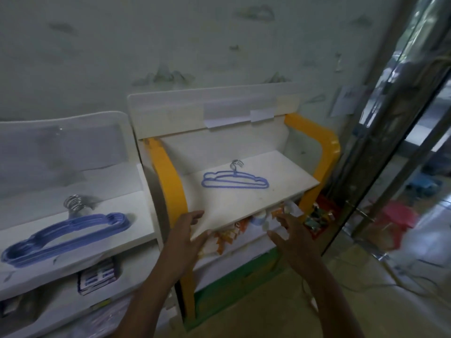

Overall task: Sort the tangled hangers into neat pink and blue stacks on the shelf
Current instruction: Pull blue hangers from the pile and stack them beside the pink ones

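We face a pale wall (170,40) printed with faint grey-green motifs at twelve o'clock, a glass door (415,147) with a metal frame at three o'clock, and a tan floor (256,313) crossed by a white cable (361,286) at five o'clock.
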